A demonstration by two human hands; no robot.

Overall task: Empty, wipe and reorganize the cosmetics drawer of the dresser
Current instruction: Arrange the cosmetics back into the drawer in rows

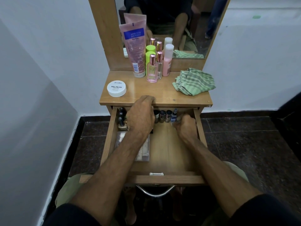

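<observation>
The wooden drawer of the dresser is pulled out toward me. Small nail polish bottles stand in a row along its back, and dark-capped bottles stand at its back left. A clear packet of cosmetics lies on the left of the drawer floor. My left hand reaches to the back of the drawer with its fingers curled at the dresser top's edge, and what lies under it is hidden. At the right end of the row, beside a blue bottle, my right hand is closed round a small pale bottle.
On the dresser top stand a pink tube, perfume and lotion bottles, a white nail polish remover jar and a green striped cloth. A mirror rises behind. White walls flank the dresser, and the floor is dark.
</observation>
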